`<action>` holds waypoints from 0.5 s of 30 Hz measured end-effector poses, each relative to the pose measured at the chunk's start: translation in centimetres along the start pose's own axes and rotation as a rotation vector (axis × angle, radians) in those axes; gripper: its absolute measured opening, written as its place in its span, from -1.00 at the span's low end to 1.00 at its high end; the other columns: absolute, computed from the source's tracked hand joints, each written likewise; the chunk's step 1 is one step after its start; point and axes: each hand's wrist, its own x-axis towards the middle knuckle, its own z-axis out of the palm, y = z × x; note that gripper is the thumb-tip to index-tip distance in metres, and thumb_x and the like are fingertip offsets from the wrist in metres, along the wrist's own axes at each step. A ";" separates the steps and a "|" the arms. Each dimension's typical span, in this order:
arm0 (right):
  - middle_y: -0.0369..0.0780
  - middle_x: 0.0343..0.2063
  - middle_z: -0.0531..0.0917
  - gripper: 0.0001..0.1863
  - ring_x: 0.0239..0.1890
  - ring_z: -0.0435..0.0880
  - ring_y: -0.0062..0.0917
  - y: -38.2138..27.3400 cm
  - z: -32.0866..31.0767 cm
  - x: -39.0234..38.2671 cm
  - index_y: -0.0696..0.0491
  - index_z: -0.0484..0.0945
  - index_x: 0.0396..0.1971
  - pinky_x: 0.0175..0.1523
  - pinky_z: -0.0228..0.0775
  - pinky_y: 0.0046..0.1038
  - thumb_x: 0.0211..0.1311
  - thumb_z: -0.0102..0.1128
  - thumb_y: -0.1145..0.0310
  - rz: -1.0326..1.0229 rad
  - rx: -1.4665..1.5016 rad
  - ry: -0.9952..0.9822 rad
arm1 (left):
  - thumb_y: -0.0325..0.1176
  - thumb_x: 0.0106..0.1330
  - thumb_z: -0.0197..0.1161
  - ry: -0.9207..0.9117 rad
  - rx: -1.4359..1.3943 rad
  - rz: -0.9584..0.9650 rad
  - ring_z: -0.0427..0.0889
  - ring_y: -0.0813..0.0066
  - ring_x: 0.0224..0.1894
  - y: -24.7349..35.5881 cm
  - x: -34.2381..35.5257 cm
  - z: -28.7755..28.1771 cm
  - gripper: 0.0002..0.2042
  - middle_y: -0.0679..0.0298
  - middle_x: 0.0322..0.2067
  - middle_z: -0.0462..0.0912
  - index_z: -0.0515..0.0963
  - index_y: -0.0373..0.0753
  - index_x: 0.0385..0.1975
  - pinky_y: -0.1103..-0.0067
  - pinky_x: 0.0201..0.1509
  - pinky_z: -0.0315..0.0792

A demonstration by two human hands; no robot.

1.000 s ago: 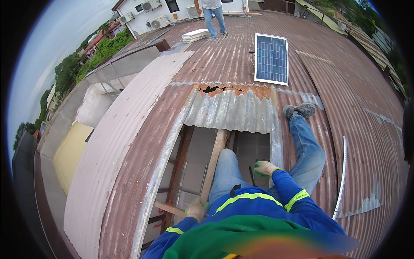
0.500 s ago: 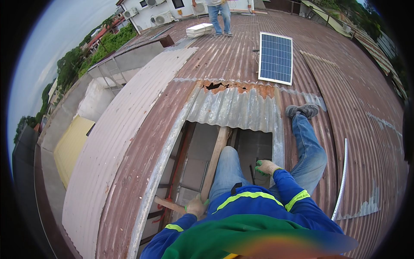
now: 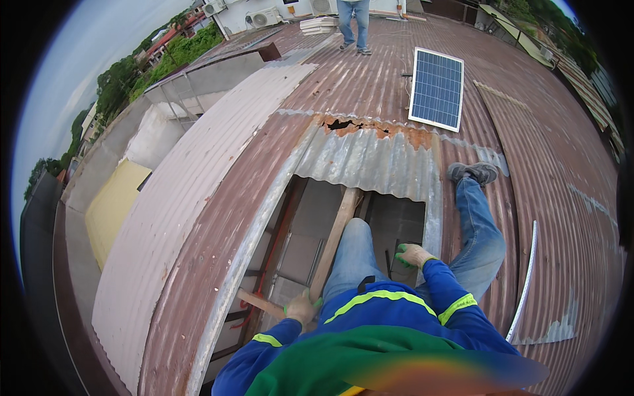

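Both blue-sleeved arms reached forward and down. The gloved left hand (image 3: 300,308) was curled closed in a grip, while the gloved right hand (image 3: 413,255) rested lower, fingers loosely bent.

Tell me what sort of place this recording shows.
A rooftop worksite, outdoors: rusty corrugated metal roofing all around, an opening where sheets are off and a wooden rafter shows, and a solar panel lying on the roof. Both gloved hands rest at the opening.
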 end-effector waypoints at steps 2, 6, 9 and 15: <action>-0.06 -0.08 0.76 -0.50 -0.12 0.79 -0.26 0.0 0.0 0.0 0.15 0.58 0.16 -0.07 0.66 -0.22 0.38 0.23 0.11 0.024 -0.034 0.021 | 0.28 0.41 0.14 -0.016 -0.005 -0.010 0.65 -0.03 0.23 0.1 0.0 -0.1 -0.25 -0.01 0.16 0.69 0.37 -0.16 0.40 0.08 0.28 0.47; -0.07 -0.14 0.78 -0.52 -0.16 0.79 -0.26 -0.1 -0.1 -0.3 0.16 0.59 0.12 -0.07 0.64 -0.23 0.37 0.23 0.12 0.011 -0.012 0.010 | 0.28 0.40 0.15 0.002 -0.011 0.004 0.65 -0.04 0.23 0.1 -0.1 -0.1 -0.26 -0.02 0.15 0.69 0.38 -0.16 0.38 0.08 0.28 0.47; -0.08 -0.20 0.79 -0.54 -0.19 0.79 -0.25 -0.2 -0.1 -0.3 0.16 0.61 0.09 -0.09 0.62 -0.23 0.36 0.23 0.13 0.014 -0.016 0.011 | 0.28 0.41 0.15 0.021 -0.014 0.014 0.65 -0.03 0.23 0.0 0.0 -0.1 -0.28 -0.02 0.14 0.69 0.39 -0.16 0.36 0.08 0.28 0.47; -0.08 -0.22 0.79 -0.57 -0.20 0.79 -0.26 -0.1 0.1 -0.1 0.15 0.62 0.05 -0.10 0.62 -0.22 0.36 0.22 0.15 -0.005 -0.040 0.016 | 0.28 0.40 0.15 -0.022 -0.013 -0.016 0.65 -0.03 0.24 0.2 -0.1 -0.4 -0.29 -0.01 0.15 0.69 0.41 -0.16 0.33 0.09 0.28 0.47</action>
